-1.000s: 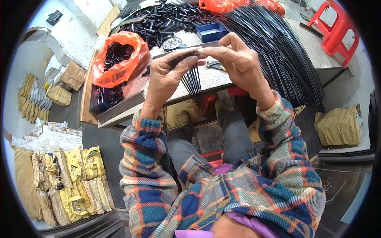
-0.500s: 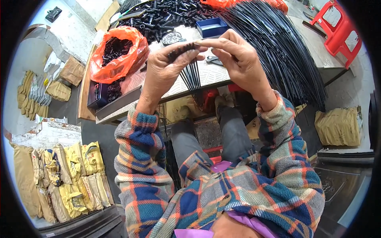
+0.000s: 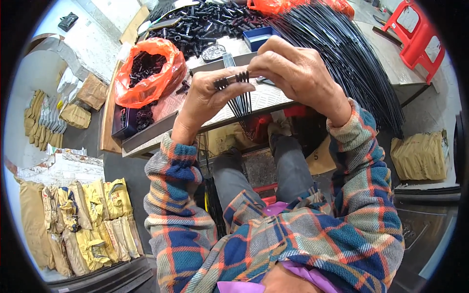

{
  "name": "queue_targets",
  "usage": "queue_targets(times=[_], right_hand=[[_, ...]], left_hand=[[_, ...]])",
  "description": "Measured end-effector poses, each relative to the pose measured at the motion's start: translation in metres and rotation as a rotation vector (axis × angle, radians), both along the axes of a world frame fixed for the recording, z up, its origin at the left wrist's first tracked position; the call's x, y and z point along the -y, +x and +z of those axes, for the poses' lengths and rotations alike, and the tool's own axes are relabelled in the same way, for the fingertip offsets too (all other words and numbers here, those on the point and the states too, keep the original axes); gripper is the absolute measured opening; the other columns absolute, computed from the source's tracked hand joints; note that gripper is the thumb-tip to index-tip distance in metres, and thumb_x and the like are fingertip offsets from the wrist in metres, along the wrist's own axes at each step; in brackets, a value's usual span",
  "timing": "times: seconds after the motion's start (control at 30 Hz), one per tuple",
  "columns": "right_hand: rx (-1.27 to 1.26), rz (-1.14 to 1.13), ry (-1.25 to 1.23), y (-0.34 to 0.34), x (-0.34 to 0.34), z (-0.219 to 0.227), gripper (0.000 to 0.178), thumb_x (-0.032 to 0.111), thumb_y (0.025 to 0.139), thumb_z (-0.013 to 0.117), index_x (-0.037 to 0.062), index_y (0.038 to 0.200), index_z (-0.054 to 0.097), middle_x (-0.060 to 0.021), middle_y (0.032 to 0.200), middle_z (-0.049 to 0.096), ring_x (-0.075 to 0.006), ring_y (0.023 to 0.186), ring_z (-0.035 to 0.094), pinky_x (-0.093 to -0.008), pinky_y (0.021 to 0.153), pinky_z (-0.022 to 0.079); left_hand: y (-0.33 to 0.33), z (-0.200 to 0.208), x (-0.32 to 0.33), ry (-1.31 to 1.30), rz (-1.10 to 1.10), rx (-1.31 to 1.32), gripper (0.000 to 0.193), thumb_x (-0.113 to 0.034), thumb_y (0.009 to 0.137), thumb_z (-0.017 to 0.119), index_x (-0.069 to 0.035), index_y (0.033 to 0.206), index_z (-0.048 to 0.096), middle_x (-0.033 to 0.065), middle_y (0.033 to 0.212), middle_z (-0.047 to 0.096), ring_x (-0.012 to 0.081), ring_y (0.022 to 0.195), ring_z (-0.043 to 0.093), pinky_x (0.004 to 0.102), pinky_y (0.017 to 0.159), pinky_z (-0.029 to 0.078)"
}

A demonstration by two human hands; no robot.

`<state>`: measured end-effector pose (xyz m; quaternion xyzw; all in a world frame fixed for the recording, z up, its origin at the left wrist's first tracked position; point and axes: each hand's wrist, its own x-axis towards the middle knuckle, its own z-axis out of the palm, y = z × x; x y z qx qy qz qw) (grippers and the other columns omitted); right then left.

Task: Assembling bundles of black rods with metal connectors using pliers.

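My left hand (image 3: pixel 215 90) is closed on a bundle of thin black rods (image 3: pixel 240 107), held just above the table's front edge. A row of small black ridged fittings (image 3: pixel 232 79) sits across the rods between thumb and fingers. The rods hang below the fingers, and their paler ends show above. My right hand (image 3: pixel 295 73) is closed beside the row's right end, its fingertips bent toward the fittings. What those fingertips pinch, if anything, is hidden. Behind the hands stands a small round dish (image 3: pixel 213 52) with dark contents. Part of a metal tool (image 3: pixel 265 80) shows under my right hand.
An orange plastic bag (image 3: pixel 168 80) of small black parts stands on the left. Black tubular parts (image 3: pixel 195 31) are heaped at the back near a blue tray (image 3: pixel 261 35). Long black rods (image 3: pixel 342 58) overhang the right edge. A red plastic stool (image 3: pixel 415 44) rests farther right.
My left hand has shifted slightly right and down and turned, so the fittings face me more. My right hand has moved down, its fingers curled closer to the row.
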<state>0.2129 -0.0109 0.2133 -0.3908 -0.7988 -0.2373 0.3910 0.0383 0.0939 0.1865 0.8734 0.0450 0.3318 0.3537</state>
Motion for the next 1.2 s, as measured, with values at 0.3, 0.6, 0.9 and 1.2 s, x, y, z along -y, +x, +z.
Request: queue_targets(times=[0.3, 0.6, 0.9, 1.2], right_hand=[[-0.009, -0.078, -0.034, -0.008, 0.007, -0.003, 0.015, 0.004, 0.074, 0.063, 0.0034, 0.088, 0.058, -0.0073, 0.077, 0.051, -0.0192, 0.059, 0.056, -0.0288, 0.048, 0.046], [0.01, 0.006, -0.116, -0.02, 0.0, -0.001, 0.032, 0.006, 0.075, 0.062, 0.0052, 0.106, 0.051, -0.0087, 0.087, 0.053, -0.0207, 0.064, 0.058, -0.029, 0.048, 0.047], [0.222, -0.043, -0.004, -0.037, 0.002, 0.01, 0.014, 0.018, 0.069, 0.061, 0.0122, 0.079, 0.053, -0.0005, 0.074, 0.05, -0.0149, 0.063, 0.056, -0.028, 0.051, 0.042], [0.478, 0.147, -0.482, -0.043, 0.098, 0.03, 0.025, 0.017, 0.061, 0.066, 0.0098, 0.085, 0.061, 0.0018, 0.073, 0.05, -0.0092, 0.054, 0.049, -0.0251, 0.048, 0.037]], left_hand=[[-0.004, -0.002, 0.002, -0.11, -0.037, -0.054, 0.019, -0.015, 0.083, 0.06, 0.0, 0.093, 0.064, 0.0043, 0.089, 0.065, 0.0088, 0.081, 0.057, 0.0244, 0.073, 0.046], [-0.009, -0.004, -0.009, 0.258, -0.013, -0.04, 0.032, -0.027, 0.067, 0.071, -0.006, 0.09, 0.066, 0.0117, 0.084, 0.064, 0.0275, 0.071, 0.061, 0.0313, 0.059, 0.048], [-0.007, -0.071, -0.011, 0.639, 0.238, -0.462, 0.08, -0.066, 0.052, 0.064, -0.011, 0.11, 0.057, 0.0136, 0.13, 0.04, 0.0296, 0.121, 0.037, 0.0464, 0.101, 0.026], [0.01, -0.155, 0.002, 0.675, 0.347, -0.169, 0.058, -0.016, 0.067, 0.061, -0.017, 0.123, 0.047, 0.0074, 0.132, 0.042, 0.0237, 0.122, 0.039, 0.0396, 0.102, 0.03]])
